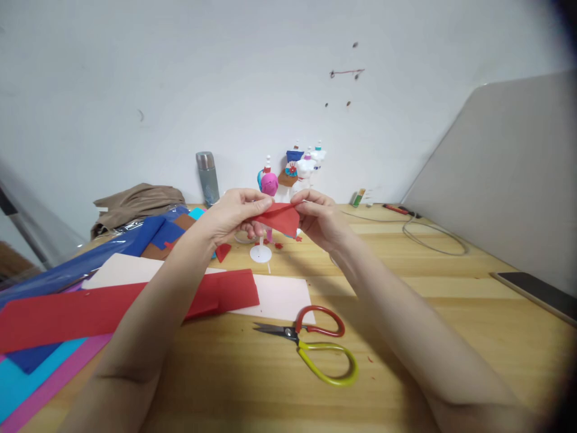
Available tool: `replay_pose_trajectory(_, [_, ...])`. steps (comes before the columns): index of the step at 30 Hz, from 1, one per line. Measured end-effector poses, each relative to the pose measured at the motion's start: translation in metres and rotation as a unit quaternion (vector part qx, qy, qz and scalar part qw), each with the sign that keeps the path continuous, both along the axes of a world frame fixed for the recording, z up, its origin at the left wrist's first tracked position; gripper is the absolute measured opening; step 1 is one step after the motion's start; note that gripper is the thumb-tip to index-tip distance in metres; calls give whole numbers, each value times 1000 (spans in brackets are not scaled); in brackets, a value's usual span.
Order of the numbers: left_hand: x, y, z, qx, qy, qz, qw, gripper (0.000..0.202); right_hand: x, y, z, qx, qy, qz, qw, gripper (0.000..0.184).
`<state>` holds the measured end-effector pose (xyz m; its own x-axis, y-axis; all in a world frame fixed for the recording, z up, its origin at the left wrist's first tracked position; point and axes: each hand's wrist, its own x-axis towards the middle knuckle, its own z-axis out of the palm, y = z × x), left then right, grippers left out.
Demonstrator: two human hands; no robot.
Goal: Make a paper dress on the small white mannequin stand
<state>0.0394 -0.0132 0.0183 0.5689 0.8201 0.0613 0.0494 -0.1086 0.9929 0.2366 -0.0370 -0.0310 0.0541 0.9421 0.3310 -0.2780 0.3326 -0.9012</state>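
Red paper piece (282, 218) pinched between my left hand (234, 213) and right hand (321, 221), above the tabletop (406, 288), scissors (311, 343) nearby.

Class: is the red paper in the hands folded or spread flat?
Folded. The red paper forms a pointed wedge with a crease along its top, pinched at either end by the left hand and right hand.
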Motion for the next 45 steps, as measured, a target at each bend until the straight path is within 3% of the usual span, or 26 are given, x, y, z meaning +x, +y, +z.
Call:
replay_pose_trajectory(8, [-13, 3, 0, 48, -15, -80, 996, 46, 2, 1, -1, 14, 9, 0, 1000, 15])
replay_pose_trajectory(18, [-7, 2, 2, 61, -82, -5, 995, 6, -2, -7, 5, 30, -15, 33, 999, 21])
replay_pose_trajectory(24, [-7, 1, 3, 62, -107, 14, 992, 9, -2, -9, 6, 37, -35, 22, 998, 25])
replay_pose_trajectory(31, [-5, 0, 5, 90, -68, 90, 990, 20, 0, -9, 8, 46, -38, -1, 998, 26])
replay_pose_trajectory(39, [-8, -3, 5, 121, -43, 44, 991, 26, 0, -9, 9, 72, -43, -19, 996, 22])
replay_pose_trajectory(45, [-6, 1, 2, 127, -73, 71, 987, 27, 0, -8, 9, 72, -27, -30, 997, 22])
